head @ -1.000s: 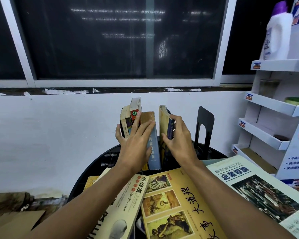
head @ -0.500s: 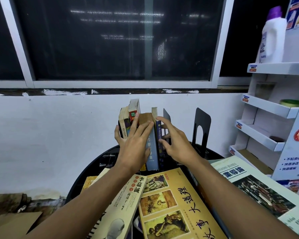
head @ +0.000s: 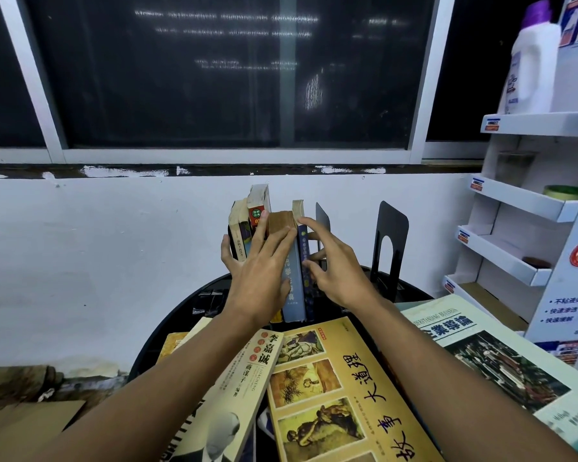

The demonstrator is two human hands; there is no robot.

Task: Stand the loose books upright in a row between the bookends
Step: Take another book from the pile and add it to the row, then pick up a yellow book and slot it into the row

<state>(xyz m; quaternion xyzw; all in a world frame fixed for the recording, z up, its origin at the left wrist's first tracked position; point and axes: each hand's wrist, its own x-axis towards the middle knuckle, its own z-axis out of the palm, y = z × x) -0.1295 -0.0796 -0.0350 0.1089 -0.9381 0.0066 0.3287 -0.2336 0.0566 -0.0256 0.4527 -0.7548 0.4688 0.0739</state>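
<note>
Currently, a person is squaring up a row of standing books at the far side of a round black desk. The left hand is lying flat against the spines, fingers straight, its grip holding nothing. The right hand is spreading open, fingertips pressing a blue book leftward into the row, and its grip is not closing either. A black bookend is standing apart to the right, leaving a gap. The likely next move is sliding that bookend in, or adding more books. Flat books are crowding the near edge under both forearms, and a shelf unit is hemming in the right side.
</note>
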